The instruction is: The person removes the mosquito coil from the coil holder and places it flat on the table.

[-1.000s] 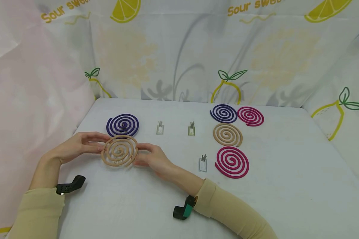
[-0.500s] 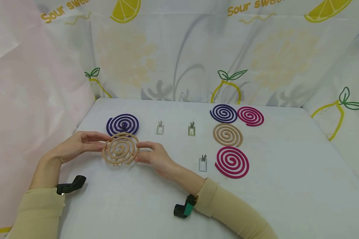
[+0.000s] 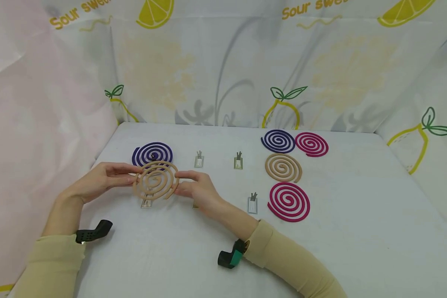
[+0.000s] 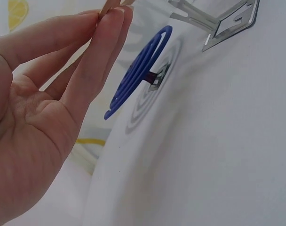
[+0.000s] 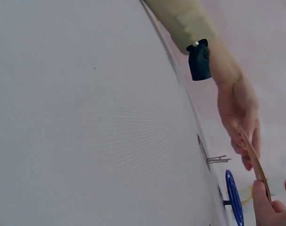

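A tan mosquito coil (image 3: 155, 179) is held up off the table between both hands. My left hand (image 3: 98, 180) pinches its left rim between thumb and fingers, and my right hand (image 3: 203, 192) pinches the right rim. Below the coil, a small metal coil stand (image 3: 146, 203) with raised prongs shows on the table. Just behind, a dark blue coil (image 3: 167, 150) sits raised on its own stand (image 4: 158, 81), partly overlapped by the tan one in the head view. In the right wrist view the tan coil (image 5: 255, 160) appears edge-on between the hands.
Two metal stands (image 3: 199, 160) (image 3: 238, 162) stand at mid-table, a third (image 3: 252, 204) nearer, and another (image 3: 195, 205) behind the right hand. To the right lie a dark blue coil (image 3: 278, 141), two magenta coils (image 3: 311, 144) (image 3: 288, 202) and a tan coil (image 3: 282, 167).
Both hands have raised the tan coil and shifted it a little right and away from me. More of the metal stand beneath it now shows.
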A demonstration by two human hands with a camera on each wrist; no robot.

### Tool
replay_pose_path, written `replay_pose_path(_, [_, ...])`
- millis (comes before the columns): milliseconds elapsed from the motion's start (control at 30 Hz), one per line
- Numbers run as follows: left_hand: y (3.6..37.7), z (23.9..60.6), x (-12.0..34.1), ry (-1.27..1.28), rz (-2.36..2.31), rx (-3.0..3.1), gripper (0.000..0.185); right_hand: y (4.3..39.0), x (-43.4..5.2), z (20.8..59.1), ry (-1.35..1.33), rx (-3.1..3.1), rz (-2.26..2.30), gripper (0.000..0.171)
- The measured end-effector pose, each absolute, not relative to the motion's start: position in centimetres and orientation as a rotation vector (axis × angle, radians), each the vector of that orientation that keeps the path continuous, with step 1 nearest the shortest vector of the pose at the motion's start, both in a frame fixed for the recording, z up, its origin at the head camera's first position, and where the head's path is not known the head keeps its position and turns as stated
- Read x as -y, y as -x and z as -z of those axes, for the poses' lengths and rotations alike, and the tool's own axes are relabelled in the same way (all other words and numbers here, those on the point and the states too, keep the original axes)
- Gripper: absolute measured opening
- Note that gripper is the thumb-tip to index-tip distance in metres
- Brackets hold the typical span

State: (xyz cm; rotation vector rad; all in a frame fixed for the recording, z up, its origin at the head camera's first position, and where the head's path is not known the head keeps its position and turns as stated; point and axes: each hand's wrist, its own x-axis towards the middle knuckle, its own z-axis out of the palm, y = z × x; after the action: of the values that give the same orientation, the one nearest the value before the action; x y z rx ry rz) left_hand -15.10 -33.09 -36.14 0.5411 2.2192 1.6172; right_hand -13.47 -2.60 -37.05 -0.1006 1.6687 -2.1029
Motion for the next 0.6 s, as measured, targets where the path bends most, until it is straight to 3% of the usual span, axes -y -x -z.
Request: replay_pose_path(600, [15.6,35.7,29.0,-0.374,-1.945,-2.052,0.032,15.4,1.0,35.7,0.002,-1.570,2.269,0.039])
